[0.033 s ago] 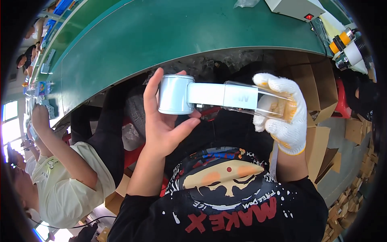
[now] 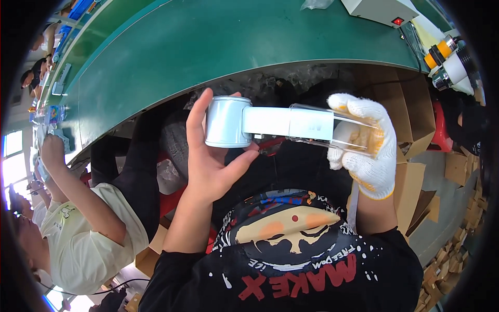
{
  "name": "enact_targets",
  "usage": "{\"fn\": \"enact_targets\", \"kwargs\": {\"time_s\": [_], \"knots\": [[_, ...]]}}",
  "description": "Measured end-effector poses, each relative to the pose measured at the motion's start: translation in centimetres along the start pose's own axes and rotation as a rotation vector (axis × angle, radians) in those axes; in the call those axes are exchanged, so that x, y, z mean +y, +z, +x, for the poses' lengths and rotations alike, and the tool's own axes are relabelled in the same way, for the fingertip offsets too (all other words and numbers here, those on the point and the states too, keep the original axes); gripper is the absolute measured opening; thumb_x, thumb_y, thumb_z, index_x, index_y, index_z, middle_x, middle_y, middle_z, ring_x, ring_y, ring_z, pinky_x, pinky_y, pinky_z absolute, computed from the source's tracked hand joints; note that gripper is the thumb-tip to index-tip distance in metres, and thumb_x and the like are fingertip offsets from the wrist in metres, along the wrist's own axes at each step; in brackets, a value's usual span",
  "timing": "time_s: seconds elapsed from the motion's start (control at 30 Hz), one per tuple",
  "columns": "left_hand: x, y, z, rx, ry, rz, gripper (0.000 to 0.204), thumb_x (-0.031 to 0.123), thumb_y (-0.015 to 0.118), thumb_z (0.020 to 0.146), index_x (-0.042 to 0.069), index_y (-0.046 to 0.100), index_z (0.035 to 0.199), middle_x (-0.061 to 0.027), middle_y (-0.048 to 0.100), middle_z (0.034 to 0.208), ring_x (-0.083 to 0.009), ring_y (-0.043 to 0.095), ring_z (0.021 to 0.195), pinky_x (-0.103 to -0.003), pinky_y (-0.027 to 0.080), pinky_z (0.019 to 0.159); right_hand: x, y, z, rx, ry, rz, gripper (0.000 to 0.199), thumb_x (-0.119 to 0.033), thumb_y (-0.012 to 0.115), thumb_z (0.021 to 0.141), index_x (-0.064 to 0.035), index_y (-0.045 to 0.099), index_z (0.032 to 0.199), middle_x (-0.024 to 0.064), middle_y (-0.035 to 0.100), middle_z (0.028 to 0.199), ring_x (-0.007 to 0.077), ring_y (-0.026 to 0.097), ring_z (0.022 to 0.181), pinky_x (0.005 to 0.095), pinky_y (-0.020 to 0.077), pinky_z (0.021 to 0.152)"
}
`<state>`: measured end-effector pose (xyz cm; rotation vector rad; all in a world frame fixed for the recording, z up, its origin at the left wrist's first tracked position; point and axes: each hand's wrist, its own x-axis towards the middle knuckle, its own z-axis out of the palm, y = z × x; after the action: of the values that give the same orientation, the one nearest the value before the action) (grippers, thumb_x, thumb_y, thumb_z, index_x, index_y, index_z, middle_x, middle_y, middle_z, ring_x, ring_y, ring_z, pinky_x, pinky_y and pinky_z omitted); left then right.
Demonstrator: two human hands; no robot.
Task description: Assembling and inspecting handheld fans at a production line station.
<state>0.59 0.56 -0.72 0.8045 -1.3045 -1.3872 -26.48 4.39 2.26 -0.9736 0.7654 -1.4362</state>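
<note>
Held level in front of my body is a pale blue handheld device [image 2: 267,120] with a drum-shaped head and a straight handle. I cannot make out exactly what kind it is. My bare left hand [image 2: 213,156] wraps the drum-shaped head, fingers behind it and thumb along its underside. A clear plastic sleeve [image 2: 340,148] surrounds the far part of the handle and extends past its end. In a white knitted glove with yellowish patches, my right hand [image 2: 371,140] grips the sleeve's outer end. Its fingers curl around the sleeve and partly show through it.
A green worktable [image 2: 208,52] curves across the back. A white box with a red switch [image 2: 382,11] and yellow-and-black cylindrical parts [image 2: 441,53] are on it at right. Cardboard boxes [image 2: 410,112] stand below at right. A person in a pale shirt [image 2: 96,234] sits at left.
</note>
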Motion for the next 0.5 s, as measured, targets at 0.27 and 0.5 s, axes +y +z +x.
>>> {"fn": "enact_targets", "kwargs": {"time_s": [0.27, 0.5], "knots": [[-0.2, -0.9, -0.3, -0.058, -0.034, 0.125, 0.096, -0.008, 0.08, 0.075, 0.006, 0.034, 0.158, -0.0189, 0.054, 0.141, -0.0276, 0.061, 0.126, -0.039, 0.052, 0.103, -0.7, -0.1, 0.0, 0.03, -0.075, -0.024, 0.066, -0.004, 0.085, 0.077, 0.0032, 0.056, 0.136, 0.0287, 0.062, 0.136, 0.0236, 0.075, 0.082, 0.0326, 0.0627, 0.062], [1.1, -1.0, -0.2, -0.185, -0.365, -0.088, 0.064, 0.023, 0.079, 0.088, -0.003, 0.052, 0.14, -0.0119, 0.067, 0.109, -0.016, 0.07, 0.087, -0.025, 0.056, 0.067, -0.8, -2.2, -0.2, 0.034, -0.194, -0.215, 0.062, -0.011, 0.088, 0.077, 0.0029, 0.059, 0.131, 0.0232, 0.07, 0.12, 0.0215, 0.074, 0.082, 0.0308, 0.0618, 0.062]]}}
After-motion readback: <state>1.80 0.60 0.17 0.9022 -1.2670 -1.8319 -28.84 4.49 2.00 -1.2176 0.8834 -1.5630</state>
